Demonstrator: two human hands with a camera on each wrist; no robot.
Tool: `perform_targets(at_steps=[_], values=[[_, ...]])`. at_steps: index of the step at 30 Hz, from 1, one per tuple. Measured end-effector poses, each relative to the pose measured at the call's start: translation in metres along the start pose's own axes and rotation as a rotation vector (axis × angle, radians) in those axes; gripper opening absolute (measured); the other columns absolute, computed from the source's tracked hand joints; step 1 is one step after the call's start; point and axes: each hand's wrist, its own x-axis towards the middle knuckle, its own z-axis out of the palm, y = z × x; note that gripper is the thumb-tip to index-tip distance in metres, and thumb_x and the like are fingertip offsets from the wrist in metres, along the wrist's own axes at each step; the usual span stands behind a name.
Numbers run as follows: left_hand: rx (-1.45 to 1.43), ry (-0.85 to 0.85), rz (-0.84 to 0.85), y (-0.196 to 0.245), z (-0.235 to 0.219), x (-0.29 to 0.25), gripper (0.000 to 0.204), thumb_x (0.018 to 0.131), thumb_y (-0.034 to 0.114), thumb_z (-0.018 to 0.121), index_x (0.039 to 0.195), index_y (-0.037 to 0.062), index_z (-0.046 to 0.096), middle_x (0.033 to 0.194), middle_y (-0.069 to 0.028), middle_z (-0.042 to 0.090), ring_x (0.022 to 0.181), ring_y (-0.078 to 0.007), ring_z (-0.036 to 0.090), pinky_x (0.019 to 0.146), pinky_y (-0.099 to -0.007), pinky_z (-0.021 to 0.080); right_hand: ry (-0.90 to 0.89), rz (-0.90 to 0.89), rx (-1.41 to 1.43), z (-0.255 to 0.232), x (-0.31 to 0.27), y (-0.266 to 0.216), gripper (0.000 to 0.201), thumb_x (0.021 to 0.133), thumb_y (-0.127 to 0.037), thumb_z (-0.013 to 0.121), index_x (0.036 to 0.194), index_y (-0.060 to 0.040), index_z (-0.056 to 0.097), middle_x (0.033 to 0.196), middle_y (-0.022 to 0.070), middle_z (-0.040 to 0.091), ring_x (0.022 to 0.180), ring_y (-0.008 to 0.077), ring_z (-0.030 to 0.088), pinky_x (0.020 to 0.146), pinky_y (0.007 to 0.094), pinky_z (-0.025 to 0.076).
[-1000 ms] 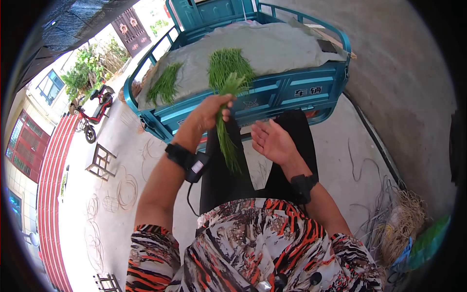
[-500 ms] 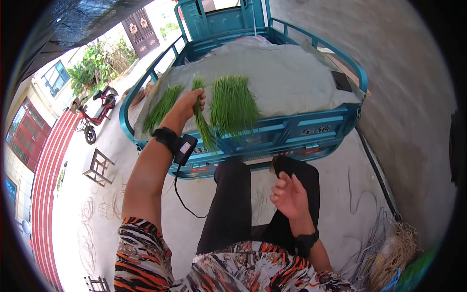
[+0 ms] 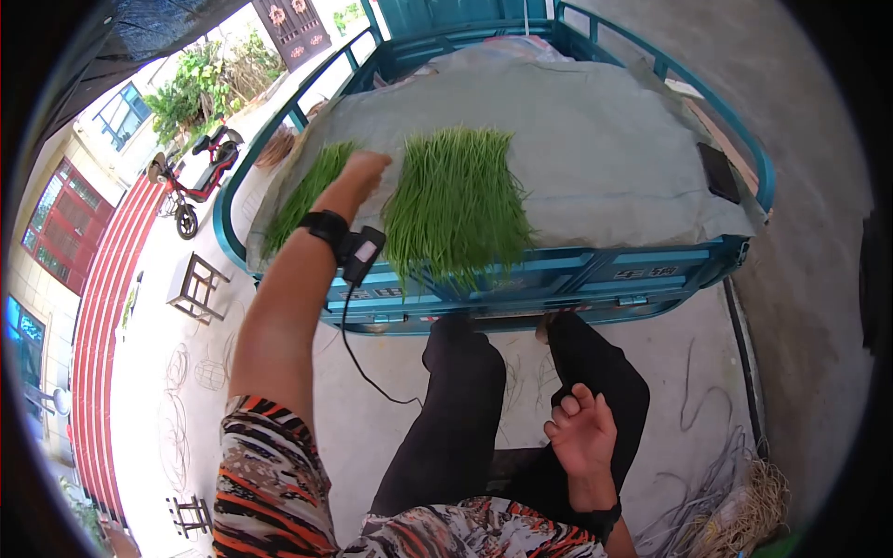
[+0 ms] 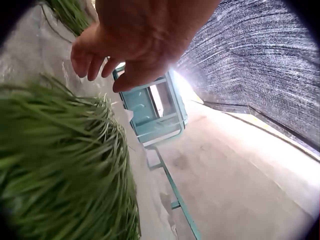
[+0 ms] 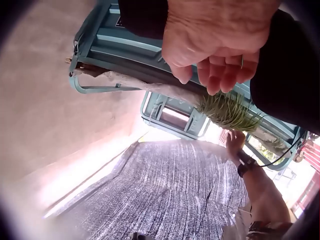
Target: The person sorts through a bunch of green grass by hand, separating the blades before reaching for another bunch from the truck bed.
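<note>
Two piles of thin green chives lie on a grey cloth [image 3: 595, 149] over the cargo bed. The larger pile [image 3: 458, 200] is spread wide, its ends hanging over the tailgate. To its left lies a narrower pile [image 3: 312, 195]. My left hand [image 3: 361, 175] hovers between the two piles, overlapping the narrower one in the head view. Its fingers [image 4: 95, 65] are relaxed and hold nothing in the left wrist view. Above my thigh, my right hand [image 3: 584, 432] is palm up with loosely bent fingers. A tiny green fleck [image 5: 242, 62] shows by its fingers in the right wrist view.
A dark phone-like slab [image 3: 718, 173] lies at the cloth's right edge. Teal side rails [image 3: 688, 70] enclose the cargo bed. At floor level are a bundle of dry strands [image 3: 744, 511] at right and a small stool [image 3: 197, 286] at left. A cable [image 3: 358, 367] hangs from my left wrist.
My left hand carried a bunch of chives from before my lap to the cloth and let it go beside the larger pile. My right hand came down nearer my lap. The view moved closer to the cart.
</note>
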Motion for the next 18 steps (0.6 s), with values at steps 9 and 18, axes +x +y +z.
perform_targets(at_steps=[9,18], values=[[0.664,0.343,-0.05,-0.047,-0.11,-0.003,0.065,0.07,0.048,0.066,0.12,0.008,0.054,0.123,-0.0183,0.054,0.12,-0.0343,0.045,0.098,-0.0475,0.032,0.079,0.018,0.024,-0.002,0.004,-0.003,0.035,0.095,-0.035,0.039,0.112,-0.0081,0.053,0.072,0.0002,0.036,0.065,0.0143,0.036,0.062,0.0306,0.033],[0.827,0.403,-0.157,-0.034,-0.081,-0.038,0.074,0.069,0.055,0.064,0.126,0.0086,0.051,0.136,-0.021,0.039,0.13,-0.0397,0.027,0.104,-0.0479,0.024,0.119,-0.012,-0.001,-0.009,0.004,-0.005,0.036,0.096,-0.035,0.036,0.113,-0.0073,0.052,0.074,0.0018,0.042,0.066,0.0153,0.04,0.062,0.0314,0.035]])
